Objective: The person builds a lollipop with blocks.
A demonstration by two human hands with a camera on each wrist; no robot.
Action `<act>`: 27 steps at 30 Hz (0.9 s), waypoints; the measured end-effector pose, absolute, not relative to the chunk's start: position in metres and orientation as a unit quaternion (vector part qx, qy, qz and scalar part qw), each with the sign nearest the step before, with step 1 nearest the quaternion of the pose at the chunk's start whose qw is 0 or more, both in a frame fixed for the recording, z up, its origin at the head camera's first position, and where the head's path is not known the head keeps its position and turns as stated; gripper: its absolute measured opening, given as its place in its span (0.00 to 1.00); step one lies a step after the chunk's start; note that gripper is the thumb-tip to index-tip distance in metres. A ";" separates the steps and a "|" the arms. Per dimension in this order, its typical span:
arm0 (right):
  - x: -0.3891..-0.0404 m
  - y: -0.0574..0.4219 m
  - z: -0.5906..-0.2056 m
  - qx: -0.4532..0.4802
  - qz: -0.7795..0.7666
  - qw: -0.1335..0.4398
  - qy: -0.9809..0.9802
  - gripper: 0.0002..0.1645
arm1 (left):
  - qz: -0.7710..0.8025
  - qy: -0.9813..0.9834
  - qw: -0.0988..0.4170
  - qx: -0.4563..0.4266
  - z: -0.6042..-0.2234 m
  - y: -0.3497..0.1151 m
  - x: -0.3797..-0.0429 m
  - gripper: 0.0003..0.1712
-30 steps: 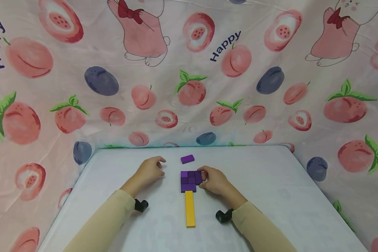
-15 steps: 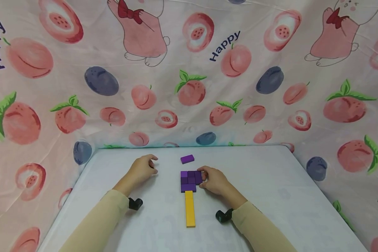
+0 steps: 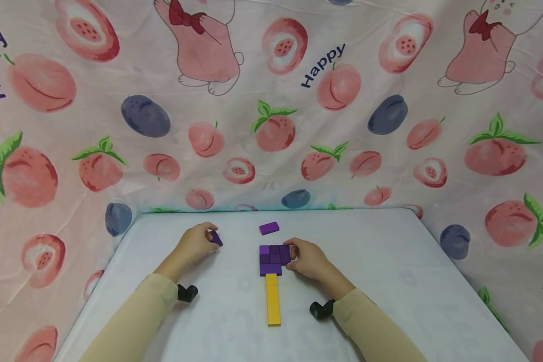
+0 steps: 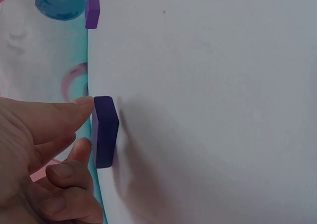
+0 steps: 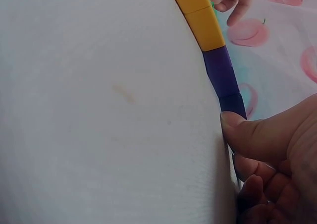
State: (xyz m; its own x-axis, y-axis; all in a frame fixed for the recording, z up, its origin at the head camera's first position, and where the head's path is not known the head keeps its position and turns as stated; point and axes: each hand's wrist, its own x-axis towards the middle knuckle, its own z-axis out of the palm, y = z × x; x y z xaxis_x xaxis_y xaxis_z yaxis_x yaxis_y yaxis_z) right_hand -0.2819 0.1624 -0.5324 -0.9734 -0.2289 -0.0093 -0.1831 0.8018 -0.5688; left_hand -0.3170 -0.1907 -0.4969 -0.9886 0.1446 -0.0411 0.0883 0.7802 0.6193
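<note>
On the white table, several purple blocks point(image 3: 270, 255) form a patch above a yellow strip point(image 3: 273, 300). My right hand point(image 3: 311, 259) holds the patch's rightmost purple block point(image 3: 285, 255) between thumb and fingers, against its neighbours. To the left, my left hand point(image 3: 191, 246) pinches a separate dark purple block point(image 3: 215, 238). The left wrist view shows the thumb tip against the upper edge of this block point(image 4: 105, 132); its far side is hidden. In the right wrist view, my right thumb point(image 5: 242, 130) covers part of the block it holds.
A loose purple block point(image 3: 269, 228) lies beyond the patch, near the table's back edge. A fruit-print cloth point(image 3: 271, 125) hangs behind the table point(image 3: 380, 281) and along its sides. Dark wrist cameras point(image 3: 321, 310) stick out from both sleeves.
My left hand has moved leftward, and a dark purple block now shows between its thumb and finger. My right hand has stayed on its block at the patch.
</note>
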 end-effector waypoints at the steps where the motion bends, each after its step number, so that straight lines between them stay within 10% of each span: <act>1: -0.282 0.162 -0.532 -0.110 -0.295 0.038 0.948 0.37 | 0.326 0.942 0.045 0.060 -0.497 -0.191 -0.317 0.33; 27: -0.281 0.163 -0.532 -0.102 -0.301 0.041 0.947 0.37 | 0.327 0.943 0.065 0.015 -0.512 -0.202 -0.323 0.41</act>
